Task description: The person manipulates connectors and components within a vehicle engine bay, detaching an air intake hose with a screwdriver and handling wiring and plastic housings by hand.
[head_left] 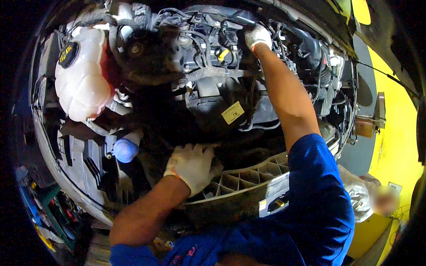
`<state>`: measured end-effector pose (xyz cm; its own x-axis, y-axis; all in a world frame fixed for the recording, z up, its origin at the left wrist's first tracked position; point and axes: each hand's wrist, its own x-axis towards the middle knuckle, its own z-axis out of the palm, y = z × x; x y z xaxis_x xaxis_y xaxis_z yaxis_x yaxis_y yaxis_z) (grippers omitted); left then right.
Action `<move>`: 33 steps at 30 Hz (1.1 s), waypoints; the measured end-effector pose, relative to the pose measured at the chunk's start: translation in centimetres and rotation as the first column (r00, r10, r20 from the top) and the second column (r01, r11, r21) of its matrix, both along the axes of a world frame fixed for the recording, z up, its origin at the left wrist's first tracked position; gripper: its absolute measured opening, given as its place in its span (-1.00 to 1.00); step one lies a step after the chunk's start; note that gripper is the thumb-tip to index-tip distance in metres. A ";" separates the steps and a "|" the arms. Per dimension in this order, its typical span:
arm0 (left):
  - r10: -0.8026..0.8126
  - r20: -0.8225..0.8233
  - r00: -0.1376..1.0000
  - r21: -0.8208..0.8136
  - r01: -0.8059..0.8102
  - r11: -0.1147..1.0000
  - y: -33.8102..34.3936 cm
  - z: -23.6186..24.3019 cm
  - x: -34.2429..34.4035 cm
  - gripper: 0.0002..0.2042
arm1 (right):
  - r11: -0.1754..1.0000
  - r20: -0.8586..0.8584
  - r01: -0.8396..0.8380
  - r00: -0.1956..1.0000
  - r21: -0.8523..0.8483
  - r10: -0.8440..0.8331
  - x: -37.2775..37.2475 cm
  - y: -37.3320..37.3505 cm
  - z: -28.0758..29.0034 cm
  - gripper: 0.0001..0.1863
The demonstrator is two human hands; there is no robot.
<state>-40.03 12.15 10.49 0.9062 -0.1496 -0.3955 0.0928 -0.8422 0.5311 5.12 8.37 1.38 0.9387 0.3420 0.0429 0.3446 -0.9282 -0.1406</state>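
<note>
- The left hand, in a white work glove, lies palm-down with fingers together on the front edge of the engine bay, beside the ribbed plastic panel; it presses rather than grips, and seems to serve as a brace.
- The right hand, also gloved, reaches far back over the engine and is curled among the hoses and wiring at the rear; what its fingers close on is hidden, so I cannot tell whether it clamps anything.
- To do this well, I judge the weight should stay on the bracing hand so the far one works lightly, by feel.
- The forearm crosses just above the black engine cover; keeping the elbow raised would spare the yellow dipstick handle nearby.
- Well to the left sit the white coolant reservoir and a blue cap, both out of the reach.
</note>
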 end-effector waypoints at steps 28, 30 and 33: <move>0.063 0.135 0.989 0.013 -0.066 0.998 -0.5 -0.5 -0.5 -0.52 | 0.997 -0.046 -0.038 0.998 0.061 0.041 -0.1 -0.3 0.7 -0.61; 0.015 0.002 1.000 0.005 -0.015 1.000 0.1 0.4 0.1 -0.49 | 0.997 0.026 -0.071 0.997 0.042 0.070 -1.4 -0.8 2.2 -0.60; 0.078 0.053 0.996 -0.005 -0.078 0.997 -0.2 0.3 -0.4 -0.51 | 0.989 0.314 -0.146 0.941 0.027 0.130 -7.9 0.4 4.1 -0.56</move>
<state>-40.47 11.90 10.81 0.9349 -0.0787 -0.3459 0.1297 -0.8317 0.5399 -2.78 8.73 5.43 0.8199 0.4572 0.3447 0.5025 -0.8631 -0.0504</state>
